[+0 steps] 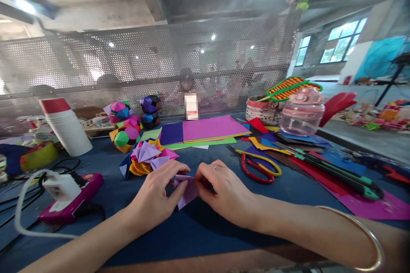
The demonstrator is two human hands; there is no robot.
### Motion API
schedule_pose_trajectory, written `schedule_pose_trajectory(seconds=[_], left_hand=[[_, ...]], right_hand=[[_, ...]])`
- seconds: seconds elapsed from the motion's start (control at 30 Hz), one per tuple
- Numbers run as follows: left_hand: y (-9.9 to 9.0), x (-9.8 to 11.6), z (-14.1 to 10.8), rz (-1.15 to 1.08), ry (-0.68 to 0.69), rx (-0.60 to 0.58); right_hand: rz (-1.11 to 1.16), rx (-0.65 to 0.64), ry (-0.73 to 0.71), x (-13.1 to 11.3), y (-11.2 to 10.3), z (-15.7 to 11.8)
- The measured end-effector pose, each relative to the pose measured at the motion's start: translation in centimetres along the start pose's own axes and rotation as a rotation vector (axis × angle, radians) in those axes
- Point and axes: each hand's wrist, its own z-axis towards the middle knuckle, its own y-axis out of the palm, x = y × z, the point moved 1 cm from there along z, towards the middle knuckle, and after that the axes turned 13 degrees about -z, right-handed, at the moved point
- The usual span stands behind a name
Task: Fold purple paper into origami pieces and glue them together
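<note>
A small piece of light purple folded paper (188,195) is held between both hands, just above the blue table. My left hand (163,185) pinches its left side, thumb in front and fingers behind. On the paper's right edge, the fingertips of my right hand (221,187) are closed; a ring shows on one finger. Just behind my left hand lies a pile of folded paper pieces (145,155) in purple, orange and pink. Scissors (259,168) with one red and one yellow handle rest to the right of my right hand.
Stacked coloured paper (214,129) lies at the back middle, with folded paper balls (126,136) to its left. Further left stand paper cups (68,128) and a magenta power strip (72,202). A utility knife (339,172) and a clear bottle (302,115) are on the right.
</note>
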Motion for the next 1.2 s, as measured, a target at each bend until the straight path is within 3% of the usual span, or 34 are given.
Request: schedule_pose_trajectory(seconds=[0.13, 0.5, 0.73, 0.97, 1.07, 1.2], left_hand=[[-0.1, -0.2, 0.0, -0.027, 0.081, -0.004], [0.4, 1.0, -0.8, 0.006, 0.138, 0.037], [0.4, 0.7, -0.7, -0.036, 0.032, 0.089], [0.5, 1.0, -0.2, -0.093, -0.086, 0.059], [0.5, 1.0, -0.2, -0.008, -0.064, 0.026], [0.5, 0.8, -0.5, 0.200, 0.054, -0.040]], right_hand=[[-0.009, 0.006, -0.005, -0.1, -0.2, 0.1], [-0.018, 0.018, -0.040, -0.5, 0.0, -0.1], [-0.028, 0.027, -0.001, -0.4, -0.1, 0.2], [0.014, 0.011, 0.115, -0.6, -0.5, 0.3], [-0.071, 0.035, 0.046, -0.4, -0.5, 0.2], [-0.213, 0.127, -0.183, -0.4, -0.7, 0.0]])
